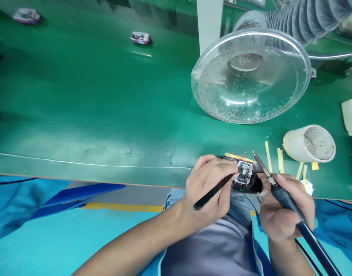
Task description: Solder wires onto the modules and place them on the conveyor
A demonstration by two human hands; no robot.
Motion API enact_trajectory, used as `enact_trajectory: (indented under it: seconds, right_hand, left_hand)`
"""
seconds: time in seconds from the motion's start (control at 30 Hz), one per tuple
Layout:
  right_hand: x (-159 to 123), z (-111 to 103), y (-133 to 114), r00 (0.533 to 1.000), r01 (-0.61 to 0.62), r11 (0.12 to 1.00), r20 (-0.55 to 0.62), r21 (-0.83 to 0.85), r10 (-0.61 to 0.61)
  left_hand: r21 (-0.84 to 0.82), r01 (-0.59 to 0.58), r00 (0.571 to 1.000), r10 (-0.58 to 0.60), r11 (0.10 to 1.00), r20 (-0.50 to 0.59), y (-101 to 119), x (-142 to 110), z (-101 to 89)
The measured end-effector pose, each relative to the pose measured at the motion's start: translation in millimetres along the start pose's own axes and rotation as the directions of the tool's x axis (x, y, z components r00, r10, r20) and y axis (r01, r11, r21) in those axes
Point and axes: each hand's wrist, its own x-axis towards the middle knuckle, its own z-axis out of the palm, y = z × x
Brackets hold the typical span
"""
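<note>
A small circuit board in a purple-edged housing (244,172) rests in a black holder (254,186) at the table's front edge. My left hand (207,180) is closed around black tweezers (213,193), its fingertips at the board's left side. A thin solder wire (130,166) runs from the left along the table into that hand; whether the fingers pinch it is hidden. In my right hand (273,216) is a soldering iron (310,237), gripped like a pen. Its metal tip points up and left, just above and beyond the board, apart from it.
A clear fume hood (244,111) on a grey flexible duct (305,19) hangs over the table. To the right stand a white cup (296,143) and a white bottle (351,115). Yellow tape strips (268,156) lie near the holder. Purple housings (140,37) sit further back.
</note>
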Motion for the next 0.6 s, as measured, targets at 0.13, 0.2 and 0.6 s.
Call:
enact_trajectory:
  seconds: [0.13,0.2,0.6]
  right_hand:
    - [-0.1,6.0,-6.3,0.999,-0.01,0.996,-0.04,0.084,0.014]
    - [1.0,3.7,-8.1,0.999,-0.035,0.994,0.026,0.103,0.032]
    - [-4.5,-14.5,-6.9,0.982,-0.071,0.993,0.18,0.098,0.053]
  left_hand:
    - [0.008,-0.009,1.0,0.009,1.0,0.026,0.3,-0.6,-2.1]
    - [0.015,-0.01,0.999,0.009,1.0,0.04,0.8,-0.8,-3.4]
    - [0.038,-0.007,0.999,0.006,0.999,0.034,2.5,-1.5,-1.5]
